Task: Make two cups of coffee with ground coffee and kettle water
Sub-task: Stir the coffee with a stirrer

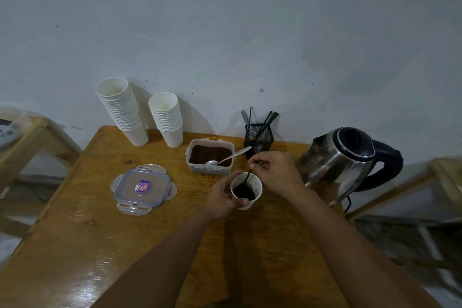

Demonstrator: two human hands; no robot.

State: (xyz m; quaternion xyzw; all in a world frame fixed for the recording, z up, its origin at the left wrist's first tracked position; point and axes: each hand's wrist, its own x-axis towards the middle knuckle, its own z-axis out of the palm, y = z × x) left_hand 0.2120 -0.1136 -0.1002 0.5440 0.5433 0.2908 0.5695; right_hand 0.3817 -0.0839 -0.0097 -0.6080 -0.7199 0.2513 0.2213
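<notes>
A white paper cup with dark coffee inside stands on the wooden table. My left hand grips the cup's left side. My right hand pinches a thin dark stirrer whose lower end dips into the coffee. Behind the cup sits an open plastic container of ground coffee with a metal spoon resting in it. The steel kettle with a black handle stands to the right, close to my right wrist.
Two stacks of white paper cups stand at the back left by the wall. The container's clear lid lies left of the cup. A black mesh holder with stirrers stands behind my right hand. Wooden frames flank the table.
</notes>
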